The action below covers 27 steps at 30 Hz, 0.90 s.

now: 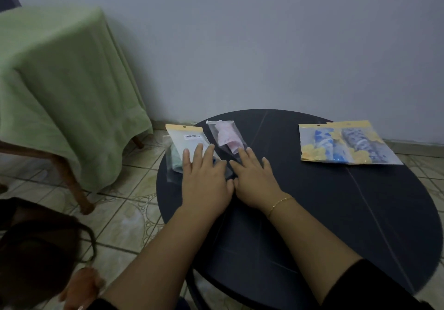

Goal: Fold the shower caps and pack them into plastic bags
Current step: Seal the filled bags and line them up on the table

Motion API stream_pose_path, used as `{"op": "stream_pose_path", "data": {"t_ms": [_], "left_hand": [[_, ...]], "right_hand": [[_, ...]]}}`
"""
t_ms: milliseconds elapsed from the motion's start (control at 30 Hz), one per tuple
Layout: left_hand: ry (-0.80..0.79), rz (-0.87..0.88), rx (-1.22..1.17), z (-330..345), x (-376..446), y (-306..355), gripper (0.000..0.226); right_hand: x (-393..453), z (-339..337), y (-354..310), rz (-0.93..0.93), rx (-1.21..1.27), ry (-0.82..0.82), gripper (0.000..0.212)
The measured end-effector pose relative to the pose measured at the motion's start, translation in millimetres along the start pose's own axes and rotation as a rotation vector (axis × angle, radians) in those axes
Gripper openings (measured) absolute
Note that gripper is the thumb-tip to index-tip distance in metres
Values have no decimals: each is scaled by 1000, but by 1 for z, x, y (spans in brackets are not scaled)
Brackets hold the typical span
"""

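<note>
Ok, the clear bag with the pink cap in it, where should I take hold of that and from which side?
Pinch the pink-cap bag at its far top edge, coming from the wall side. It lies flat on the dark table, so probably slide the fingers under that edge. Its near end lies at the right hand's fingertips, and the left hand rests on the barcode bag beside it.

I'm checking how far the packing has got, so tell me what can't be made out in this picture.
Head view:
- Under the left hand and right hand: they lie flat and cover whatever is beneath.
- Greenish bag: half covered by the yellow-topped bag; contents unclear.
- Barcode label: too small to read.
- Dark table: its near edge is cut off by the frame.
</note>
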<state>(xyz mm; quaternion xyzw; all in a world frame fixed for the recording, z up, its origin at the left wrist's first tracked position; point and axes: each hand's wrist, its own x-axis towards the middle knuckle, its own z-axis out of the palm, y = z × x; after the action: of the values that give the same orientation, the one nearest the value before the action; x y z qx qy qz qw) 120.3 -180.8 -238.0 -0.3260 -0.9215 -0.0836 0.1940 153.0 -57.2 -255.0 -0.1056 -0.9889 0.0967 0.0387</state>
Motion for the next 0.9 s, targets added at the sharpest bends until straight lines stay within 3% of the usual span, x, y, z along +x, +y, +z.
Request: {"op": "stream_pose_path", "data": {"t_ms": [300,433,600,833,900], "left_hand": [[1,34,-38,8,10,12,39],[-3,129,-72,13,8,22,35],[-53,316,-291,20,-7,40,35],[19,489,-453,22,-33,67,46],[13,511,-498,17,-37,70,36]], "right_hand": [[12,1,14,-3,-67,-158,52],[-15,-3,24,57,-10,-115,50],[-74,-16,37,134,-57,-62,49],[-148,-24,38,60,-71,127,36],[-157,-29,38,40,12,155,35]]}}
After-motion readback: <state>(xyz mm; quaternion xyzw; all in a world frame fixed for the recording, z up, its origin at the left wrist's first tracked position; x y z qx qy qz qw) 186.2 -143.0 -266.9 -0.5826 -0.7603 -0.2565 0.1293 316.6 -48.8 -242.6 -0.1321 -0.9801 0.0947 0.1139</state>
